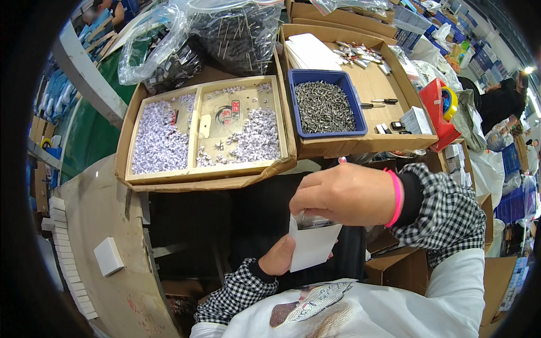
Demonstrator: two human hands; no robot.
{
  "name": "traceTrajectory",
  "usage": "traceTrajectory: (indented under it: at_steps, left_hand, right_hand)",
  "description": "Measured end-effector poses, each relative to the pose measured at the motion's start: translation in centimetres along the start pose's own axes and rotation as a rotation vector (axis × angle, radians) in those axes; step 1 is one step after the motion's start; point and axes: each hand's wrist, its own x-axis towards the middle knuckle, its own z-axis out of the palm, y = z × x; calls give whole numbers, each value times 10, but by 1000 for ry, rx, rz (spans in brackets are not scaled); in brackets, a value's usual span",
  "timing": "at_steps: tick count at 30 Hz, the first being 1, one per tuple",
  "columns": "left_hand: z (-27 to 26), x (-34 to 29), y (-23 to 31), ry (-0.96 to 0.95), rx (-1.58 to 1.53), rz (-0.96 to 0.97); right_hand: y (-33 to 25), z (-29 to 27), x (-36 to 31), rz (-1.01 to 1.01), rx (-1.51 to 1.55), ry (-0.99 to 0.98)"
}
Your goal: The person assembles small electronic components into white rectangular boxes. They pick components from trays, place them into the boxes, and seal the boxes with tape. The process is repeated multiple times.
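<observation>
My left hand (277, 256) grips a small white box (314, 248) from its lower left side, in front of my chest. The box is tilted, with its upper end uncovered. Over that end bends my right hand (346, 194), a pink band round its wrist. Its fingers are pinched together at the opening, where a strip with dark print (320, 223) shows. What the fingertips hold is hidden. A small red and blue tip (342, 160) peeks out just behind the right hand.
A wooden tray (194, 127) of small white parts stands ahead. Beside it, a blue bin (363, 128) of metal screws sits in a cardboard tray (394, 143) with pens. On the left, a lone white box (109, 256) lies near a row of white boxes (67, 253).
</observation>
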Motion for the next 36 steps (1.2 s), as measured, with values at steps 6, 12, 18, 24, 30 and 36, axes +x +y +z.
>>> traceTrajectory:
  at_steps: [6,12,18,24,30,36]
  left_hand:
    - [-7,-6,4,-94,-150,78]
    - [-6,-11,11,-56,-53,64]
    - [-14,-10,17,-7,-145,85]
    - [-20,-14,9,21,-185,54]
    - [-25,-17,11,24,-172,77]
    - [-28,-20,19,45,-173,133]
  right_hand:
    - [0,-9,-3,-65,51,471]
    - [26,-25,16,106,72,469]
    - [75,-28,72,58,-441,540]
    - [105,-28,126,217,-725,292]
    - [111,-38,139,224,-538,117]
    - [110,-42,136,203,-436,104]
